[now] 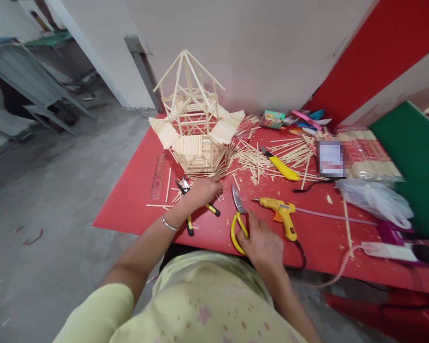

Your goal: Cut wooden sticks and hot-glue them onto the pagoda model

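Near 1 glue gun (279, 207), the right hand (264, 243) holds 1 scissors (238, 202).

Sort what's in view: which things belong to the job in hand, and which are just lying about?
Likely part of the job: scissors held in the right hand, stick model, loose sticks, glue gun, yellow cutter.

Seemingly lying about: plastic bag, green packet.

So the table (127, 202) was bright red on top and pretty packed. A stick model (188, 145) stood at the back, a clear ruler (158, 177) lay just left of it, and loose sticks (252, 159) were scattered to its right. Pliers (184, 190) and a yellow glue gun (279, 208) lay nearer the front, with a plastic bag (377, 202) further right.
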`<state>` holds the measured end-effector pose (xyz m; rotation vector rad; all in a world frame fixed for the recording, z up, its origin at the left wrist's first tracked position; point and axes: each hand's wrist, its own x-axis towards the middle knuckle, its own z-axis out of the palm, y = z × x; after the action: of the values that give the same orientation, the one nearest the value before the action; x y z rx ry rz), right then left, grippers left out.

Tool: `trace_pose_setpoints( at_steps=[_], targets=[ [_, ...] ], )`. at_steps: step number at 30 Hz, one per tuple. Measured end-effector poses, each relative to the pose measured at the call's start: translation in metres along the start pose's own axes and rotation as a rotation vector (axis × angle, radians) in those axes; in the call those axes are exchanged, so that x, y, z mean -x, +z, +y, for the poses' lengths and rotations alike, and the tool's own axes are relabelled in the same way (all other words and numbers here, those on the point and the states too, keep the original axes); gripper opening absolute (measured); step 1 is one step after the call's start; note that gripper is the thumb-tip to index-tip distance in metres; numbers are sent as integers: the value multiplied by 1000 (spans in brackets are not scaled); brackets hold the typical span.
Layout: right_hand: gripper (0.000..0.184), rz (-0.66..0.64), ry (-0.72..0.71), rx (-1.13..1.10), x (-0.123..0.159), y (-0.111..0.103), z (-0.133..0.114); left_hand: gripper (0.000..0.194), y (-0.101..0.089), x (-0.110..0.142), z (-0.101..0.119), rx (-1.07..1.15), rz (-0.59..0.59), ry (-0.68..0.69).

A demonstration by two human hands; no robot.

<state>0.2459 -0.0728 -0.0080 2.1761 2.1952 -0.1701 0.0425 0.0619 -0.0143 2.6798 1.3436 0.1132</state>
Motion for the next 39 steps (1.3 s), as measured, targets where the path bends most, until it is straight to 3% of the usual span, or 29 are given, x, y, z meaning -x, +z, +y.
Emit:
trace_pose_setpoints(
  at_steps=[8, 12, 17, 22, 27, 32, 36, 39],
  targets=[
    [50, 12, -29, -22, 1, 1, 1, 15, -12, -3, 6, -62, -15, 79],
    [49, -27, -48, -83, -4, -4, -2, 19, -9, 3, -1, 31, -2, 5],
    [48, -10, -97, -137, -13, -3, -11, 19, 1, 5, -10, 127, 116, -104],
    [49, 9, -123, -131, -19, -1, -16, 24, 4, -27, -1, 80, 178, -15],
    [51, -2, -116, -139, -18, 1, -14, 21, 2, -70, 16, -84, 43, 189],
    [49, 10, -117, -162, -19, 3, -12, 17, -2, -88, 24, -124, -36, 294],
    [49, 2, -126, -159, -20, 1, -13, 18, -13, -83, 30, 0, -6, 198],
    [49, 7, -120, -164, -21, 3, -14, 15, -20, -68, 34, 313, 107, 44]
  ],
)
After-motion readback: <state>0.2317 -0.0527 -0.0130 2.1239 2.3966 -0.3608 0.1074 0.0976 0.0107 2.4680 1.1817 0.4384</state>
